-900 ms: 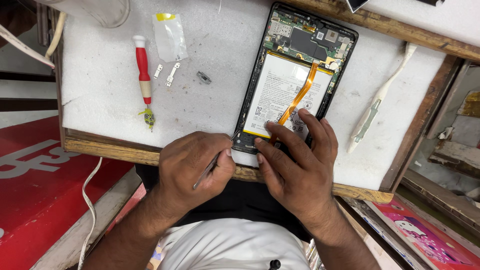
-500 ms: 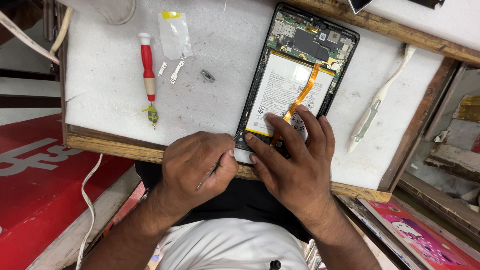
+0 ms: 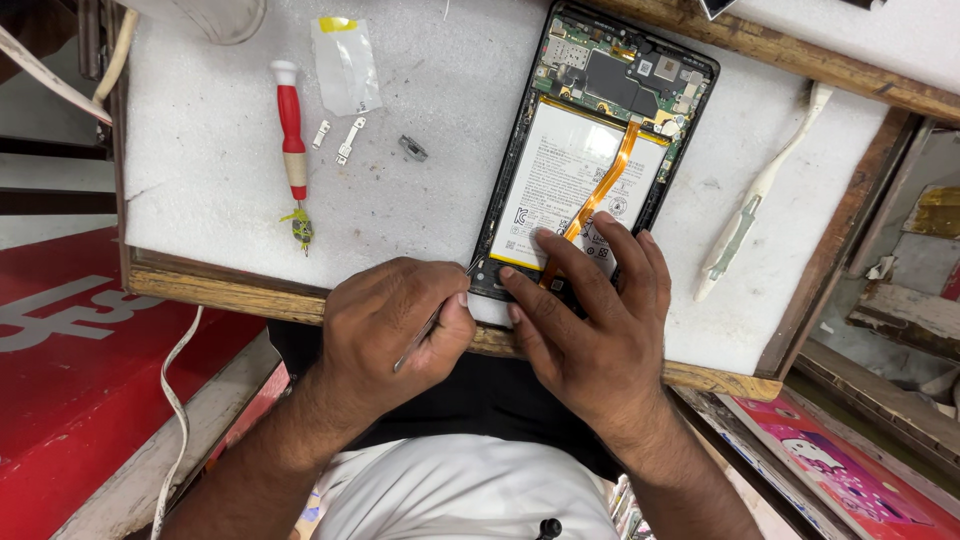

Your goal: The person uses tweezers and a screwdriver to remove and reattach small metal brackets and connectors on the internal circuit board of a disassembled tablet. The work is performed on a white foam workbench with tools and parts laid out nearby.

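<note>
A: Start at the left. What lies on the white worktop (image 3: 420, 215)?

B: A red-handled screwdriver (image 3: 291, 130) lies lengthwise near the left edge. Just right of it are a small clear bag (image 3: 345, 62) and a few loose metal bits (image 3: 350, 140), well apart from the work, probably so they don't get knocked.

A: And the hands?

B: The left hand (image 3: 395, 325) is clenched around a thin metal tool (image 3: 432, 322), pinched like a pen. Its tip points at the bottom corner of the opened phone (image 3: 600, 150); I can't tell whether it touches. The right hand (image 3: 590, 320) grasps nothing. It lies flat with fingers spread over the phone's lower end, pressing on the white battery (image 3: 560, 175) and the orange ribbon cable (image 3: 600, 190), seemingly to steady it.

A: Where does the phone lie?

B: Back off, tilted, its lower end at the worktop's near wooden edge, close to the body.

A: Farther right?

B: A worn white toothbrush (image 3: 760, 190) lies beside the phone, apart from it.
</note>
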